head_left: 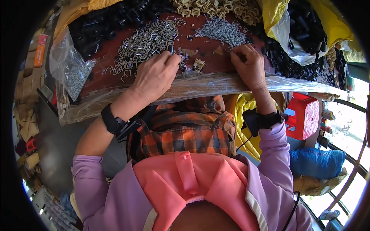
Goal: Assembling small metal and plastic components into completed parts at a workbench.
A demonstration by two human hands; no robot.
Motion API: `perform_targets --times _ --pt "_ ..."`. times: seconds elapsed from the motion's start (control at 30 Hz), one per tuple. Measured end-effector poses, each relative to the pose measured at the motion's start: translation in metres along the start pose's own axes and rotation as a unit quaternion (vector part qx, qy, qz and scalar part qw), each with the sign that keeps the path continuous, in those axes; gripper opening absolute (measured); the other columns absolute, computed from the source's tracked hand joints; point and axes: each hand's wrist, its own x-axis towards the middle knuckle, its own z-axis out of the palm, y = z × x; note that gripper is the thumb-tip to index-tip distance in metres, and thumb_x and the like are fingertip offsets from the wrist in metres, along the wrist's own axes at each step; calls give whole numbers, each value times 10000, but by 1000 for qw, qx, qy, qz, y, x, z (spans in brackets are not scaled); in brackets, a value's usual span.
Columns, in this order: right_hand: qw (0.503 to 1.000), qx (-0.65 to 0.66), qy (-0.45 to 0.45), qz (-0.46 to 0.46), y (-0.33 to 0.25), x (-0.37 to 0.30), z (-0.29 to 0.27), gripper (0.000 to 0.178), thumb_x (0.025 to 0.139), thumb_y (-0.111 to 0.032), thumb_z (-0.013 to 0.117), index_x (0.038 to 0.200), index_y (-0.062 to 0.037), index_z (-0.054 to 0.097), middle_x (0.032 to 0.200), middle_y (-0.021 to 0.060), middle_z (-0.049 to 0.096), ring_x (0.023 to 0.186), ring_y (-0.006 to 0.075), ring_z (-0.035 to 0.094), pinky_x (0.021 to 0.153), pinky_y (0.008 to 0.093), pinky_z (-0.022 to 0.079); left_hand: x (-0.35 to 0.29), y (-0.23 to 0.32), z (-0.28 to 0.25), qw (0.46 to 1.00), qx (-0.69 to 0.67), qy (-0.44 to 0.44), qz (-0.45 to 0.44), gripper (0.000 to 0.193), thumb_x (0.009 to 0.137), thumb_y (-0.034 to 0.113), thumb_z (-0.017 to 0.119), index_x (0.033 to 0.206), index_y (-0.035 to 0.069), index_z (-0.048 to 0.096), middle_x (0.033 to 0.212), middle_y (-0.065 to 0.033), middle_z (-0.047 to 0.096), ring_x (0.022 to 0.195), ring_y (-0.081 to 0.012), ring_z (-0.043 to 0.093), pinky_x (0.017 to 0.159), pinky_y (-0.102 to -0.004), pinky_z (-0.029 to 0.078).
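Note:
My left hand [158, 71] is closed, with a small black piece [171, 49] sticking up past its fingertips. It is beside a heap of U-shaped metal clips [140, 42]. My right hand [249, 66] has its thumb and fingers drawn together at the near edge of a pile of small silvery screws [221, 31]. Whatever those fingers pinch, if anything, is hidden. Between the hands a small cream-coloured part [199, 64] lies on the dark red tabletop [216, 65].
Black parts [92, 32] are heaped at the far left, cream plastic pieces [216, 7] at the back. A clear bag of screws [75, 77] sits left. A yellow bag [275, 15] holds black tubes at right. Plastic film covers the table's front edge [208, 84]; a red stool [304, 115] stands below.

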Motion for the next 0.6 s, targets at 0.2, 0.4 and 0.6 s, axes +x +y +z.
perform_targets --times 0.2,0.4,0.6 --pt "1000 2 13 4 0 -1 0 75 678 -64 578 722 -10 551 666 82 538 569 175 540 534 248 417 2 1 -5 1000 13 12 -25 126 719 49 523 744 40 400 727 -86 439 621 -252 527 530 -344 461" --pt "1000 -12 21 -11 -2 -2 1 66 675 -56 578 713 -11 548 653 79 533 544 168 526 519 249 410 5 -1 -7 994 -69 35 -78 155 697 46 542 782 6 419 780 -112 454 662 -275 533 551 -354 464" --pt "999 -16 29 -20 -3 -2 3 60 670 -48 576 707 -11 546 645 79 526 532 166 519 511 248 406 15 -7 -8 991 -51 -51 -109 274 700 30 548 950 4 438 857 -135 447 751 -300 513 629 -371 432"
